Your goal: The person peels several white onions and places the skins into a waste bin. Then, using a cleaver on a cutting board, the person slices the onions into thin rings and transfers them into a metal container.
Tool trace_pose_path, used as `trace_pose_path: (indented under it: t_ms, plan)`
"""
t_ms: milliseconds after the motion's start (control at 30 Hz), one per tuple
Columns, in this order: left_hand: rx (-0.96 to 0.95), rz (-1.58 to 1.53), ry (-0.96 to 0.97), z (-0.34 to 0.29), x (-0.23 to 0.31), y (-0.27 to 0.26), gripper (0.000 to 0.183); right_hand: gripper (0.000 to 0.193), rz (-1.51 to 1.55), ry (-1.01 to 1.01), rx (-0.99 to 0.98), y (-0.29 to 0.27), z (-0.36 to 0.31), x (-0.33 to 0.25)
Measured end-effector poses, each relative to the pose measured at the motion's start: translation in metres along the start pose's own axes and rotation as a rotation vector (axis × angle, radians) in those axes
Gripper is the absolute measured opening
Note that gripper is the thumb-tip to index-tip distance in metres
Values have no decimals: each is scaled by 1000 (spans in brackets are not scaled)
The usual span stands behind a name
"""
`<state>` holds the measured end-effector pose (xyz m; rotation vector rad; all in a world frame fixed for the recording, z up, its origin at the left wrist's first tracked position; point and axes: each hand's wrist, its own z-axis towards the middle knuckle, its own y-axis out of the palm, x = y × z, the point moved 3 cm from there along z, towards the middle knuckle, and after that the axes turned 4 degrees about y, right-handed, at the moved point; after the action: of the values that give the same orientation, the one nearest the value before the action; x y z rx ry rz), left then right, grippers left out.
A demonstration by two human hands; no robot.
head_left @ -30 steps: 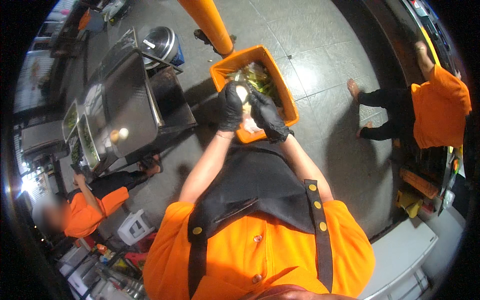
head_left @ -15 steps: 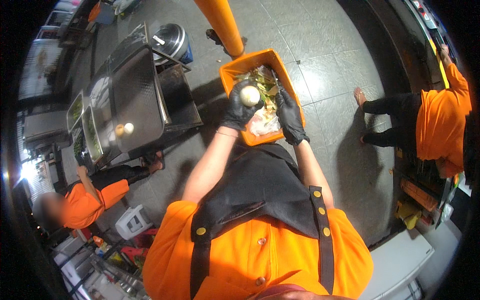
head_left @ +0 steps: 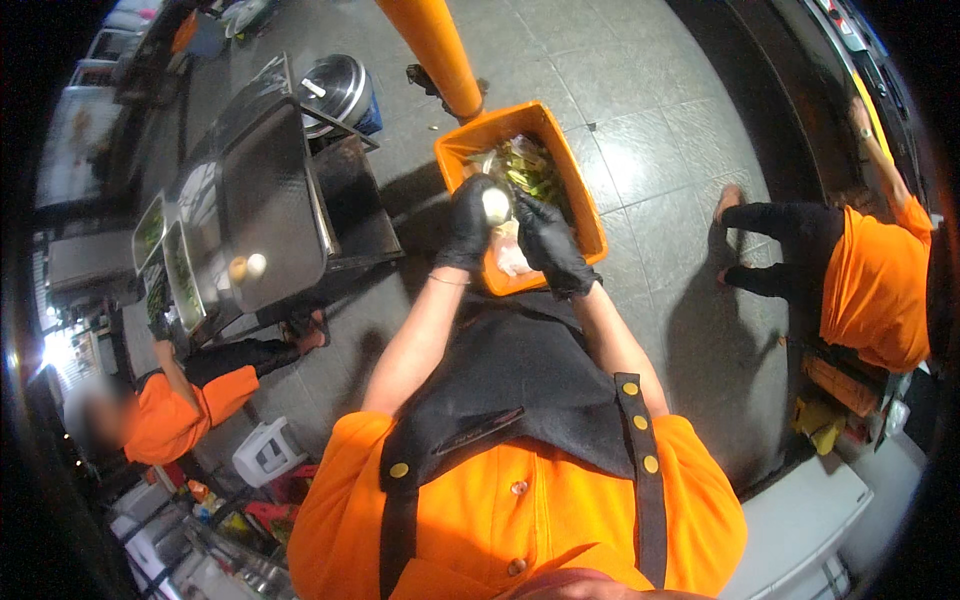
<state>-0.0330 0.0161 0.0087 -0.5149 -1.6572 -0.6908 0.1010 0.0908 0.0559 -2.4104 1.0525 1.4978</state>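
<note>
My left hand [head_left: 465, 228], in a black glove, is wrapped round a pale, peeled onion [head_left: 495, 206]. Against the onion's right side are the closed fingers of my right hand [head_left: 553, 248], also black-gloved. Whatever those fingers grip is hidden. Both hands are over an orange bin [head_left: 575, 170] on the floor. Inside it lie green and yellowish vegetable scraps [head_left: 530, 165] and, nearer me, a crumpled whitish plastic piece [head_left: 512, 258].
An orange post [head_left: 435, 50] rises behind the bin. Left is a metal table [head_left: 275, 200] with a white onion [head_left: 257, 265], a brownish one [head_left: 238, 269] and trays of greens [head_left: 182, 275]. A lidded pot [head_left: 335, 88] stands beyond. Co-workers in orange are at far left and right.
My right hand has moved left, from the bin's right side to the onion. The onion has shifted slightly. A thin, blade-like strip above my right fingers no longer shows. The right-hand co-worker's arm has shifted.
</note>
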Motion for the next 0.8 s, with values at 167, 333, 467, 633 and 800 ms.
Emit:
trace_pose_path:
  t_ms: [167,333,467,633,800]
  plan:
    - [79,-661,-275,-8,17,5,15,37,95,160,143,-17,-1,-2]
    - [109,-1234,-626,-12,18,-2,25,47,-438,31,272,-35,11,18]
    - [33,-1061,-509,-17,34,2,29,52,-545,64,204,-35,1,26]
    - [124,-872,-375,-24,29,1,46,51,-547,-119,63,-6,-31,-12]
    - [-100,-701,-146,-24,35,11,47,42,-594,-325,122,0,-34,-22]
